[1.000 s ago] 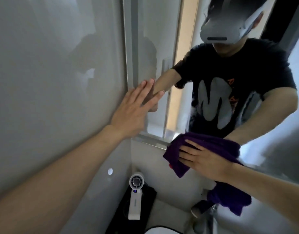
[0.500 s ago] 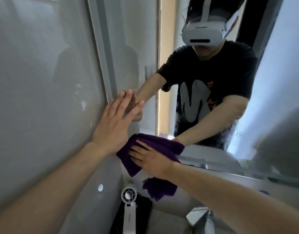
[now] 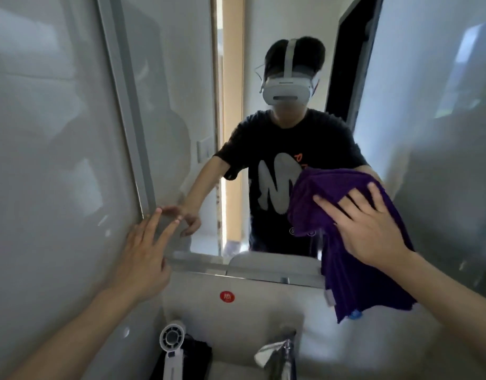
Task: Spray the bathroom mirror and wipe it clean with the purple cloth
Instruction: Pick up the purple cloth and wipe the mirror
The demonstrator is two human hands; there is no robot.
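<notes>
Found the right hand laid flat on the purple cloth, fingers straight and spread, pressing the cloth against the mirror. No curl or pinch noted; bearing on the fabric with palm and fingers. Recorded the cloth bunched above and to the left of that hand's fingertips, with a long fold hanging below the palm, past the lower frame and over the grey panel beneath. Noted a small blue item at the hanging hem; cannot tell what.

Found the left hand well apart to the left of the pressing hand, fingers straight and fanned, gripping nothing. Noted its fingertips touching the glass just beside the side frame, near the lower left corner. Recorded a glossy wall to the left of that hand.

Seen in the glass between the two hands: reflection of a person in a black T-shirt and a white headset. Below the left hand, noted a white handheld fan against a dark item; to the fan's right, a metal tap, lower than the hanging fold. Noted a round red sticker on the grey panel, below and between both hands.
</notes>
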